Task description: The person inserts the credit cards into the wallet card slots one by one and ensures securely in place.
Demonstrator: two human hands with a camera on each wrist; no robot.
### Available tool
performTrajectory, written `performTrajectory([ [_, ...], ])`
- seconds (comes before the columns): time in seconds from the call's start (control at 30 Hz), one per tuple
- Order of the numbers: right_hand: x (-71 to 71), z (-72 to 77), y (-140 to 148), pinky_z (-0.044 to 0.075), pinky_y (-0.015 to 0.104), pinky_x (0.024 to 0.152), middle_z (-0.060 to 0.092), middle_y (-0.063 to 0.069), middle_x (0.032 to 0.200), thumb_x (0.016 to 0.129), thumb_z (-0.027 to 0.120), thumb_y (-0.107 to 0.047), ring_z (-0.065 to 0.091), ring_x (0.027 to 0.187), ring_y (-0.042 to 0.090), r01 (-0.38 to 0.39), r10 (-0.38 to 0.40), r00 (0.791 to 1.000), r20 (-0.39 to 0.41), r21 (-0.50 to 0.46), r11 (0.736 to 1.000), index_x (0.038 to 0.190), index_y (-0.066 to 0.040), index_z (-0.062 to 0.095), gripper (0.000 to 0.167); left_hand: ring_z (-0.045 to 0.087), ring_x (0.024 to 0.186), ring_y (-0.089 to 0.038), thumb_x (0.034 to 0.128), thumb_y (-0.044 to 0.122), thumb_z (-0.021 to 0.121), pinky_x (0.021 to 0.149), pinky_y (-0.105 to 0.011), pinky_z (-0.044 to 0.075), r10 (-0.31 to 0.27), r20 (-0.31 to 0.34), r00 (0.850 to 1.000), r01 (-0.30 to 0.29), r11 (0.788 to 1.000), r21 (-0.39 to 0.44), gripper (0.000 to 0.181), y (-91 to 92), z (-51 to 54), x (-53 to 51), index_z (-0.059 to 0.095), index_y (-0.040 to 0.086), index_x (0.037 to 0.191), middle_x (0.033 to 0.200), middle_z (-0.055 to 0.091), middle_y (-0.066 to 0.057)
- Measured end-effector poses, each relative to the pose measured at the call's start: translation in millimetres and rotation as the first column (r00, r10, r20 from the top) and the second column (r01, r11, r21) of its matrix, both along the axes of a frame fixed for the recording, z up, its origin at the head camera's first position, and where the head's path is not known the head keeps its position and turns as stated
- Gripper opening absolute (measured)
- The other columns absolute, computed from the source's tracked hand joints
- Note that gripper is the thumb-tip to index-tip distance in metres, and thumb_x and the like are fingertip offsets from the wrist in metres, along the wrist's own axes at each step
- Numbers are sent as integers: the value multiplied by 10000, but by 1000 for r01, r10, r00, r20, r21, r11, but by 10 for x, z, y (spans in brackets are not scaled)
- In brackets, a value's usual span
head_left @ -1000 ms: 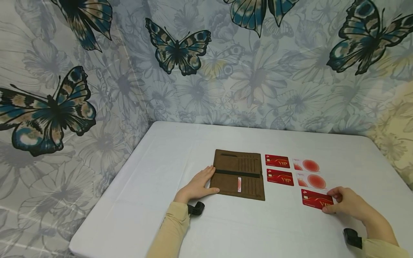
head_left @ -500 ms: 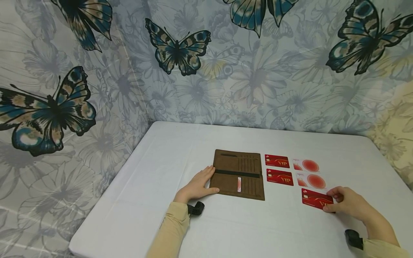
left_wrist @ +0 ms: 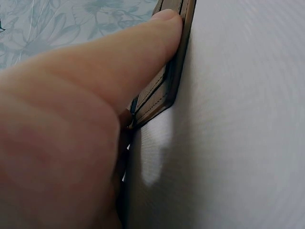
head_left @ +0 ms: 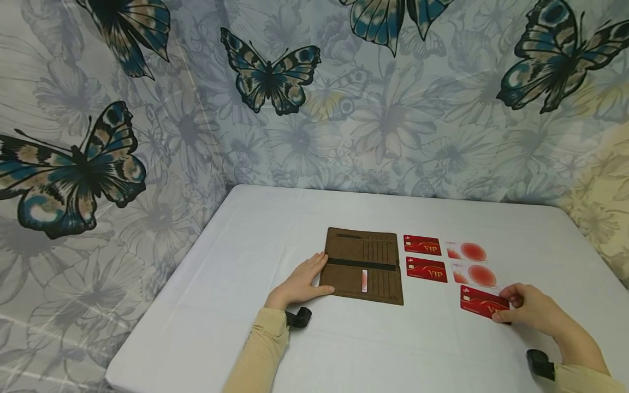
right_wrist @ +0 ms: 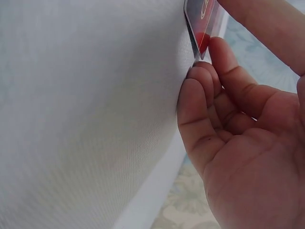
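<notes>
A brown wallet lies spread flat on the table, with a white-and-red card partly in one of its lower slots. My left hand rests with extended fingers at the wallet's left edge; in the left wrist view, the thumb lies on the wallet's corner. On the right, my right hand pinches the right end of a red VIP card between thumb and fingers. The right wrist view shows only a corner of that card, slightly off the cloth.
Two more red VIP cards lie in a column to the right of the wallet. Beside them are two white cards with red circles. A white cloth covers the table; butterfly-patterned fabric hangs behind it.
The red card in my right hand has risen very slightly, its far edge tilting up. My left hand, the wallet and the other cards stay where they were.
</notes>
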State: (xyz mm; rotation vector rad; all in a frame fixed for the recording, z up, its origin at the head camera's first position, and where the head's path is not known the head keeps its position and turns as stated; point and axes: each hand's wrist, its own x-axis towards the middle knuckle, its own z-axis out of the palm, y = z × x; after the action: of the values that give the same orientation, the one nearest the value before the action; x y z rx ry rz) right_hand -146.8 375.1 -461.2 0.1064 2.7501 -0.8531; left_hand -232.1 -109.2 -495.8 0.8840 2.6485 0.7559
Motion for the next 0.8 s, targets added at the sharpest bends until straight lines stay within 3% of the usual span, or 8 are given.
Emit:
performTrajectory([
  [0.5, 20, 13, -11, 383, 312, 616, 457, 98, 864, 662, 806, -459, 442, 825, 258, 29, -29, 1000, 5, -22, 999, 1034, 105, 428, 775, 44, 1394, -179, 890, 481, 558, 1114, -366, 79, 0, -19, 1000, 0, 1000, 9, 833, -6, -27, -6, 153, 62, 1485, 1537, 89, -68],
  [0.8, 18, -10, -28, 418, 335, 634, 436, 107, 862, 758, 774, -265, 448, 858, 326, 41, -43, 999, -27, -56, 998, 1085, 102, 383, 627, 40, 1394, -176, 890, 485, 554, 1115, -367, 74, -4, -19, 1000, 4, 1000, 8, 836, -12, -33, -16, 147, 62, 1485, 1536, 86, -71],
])
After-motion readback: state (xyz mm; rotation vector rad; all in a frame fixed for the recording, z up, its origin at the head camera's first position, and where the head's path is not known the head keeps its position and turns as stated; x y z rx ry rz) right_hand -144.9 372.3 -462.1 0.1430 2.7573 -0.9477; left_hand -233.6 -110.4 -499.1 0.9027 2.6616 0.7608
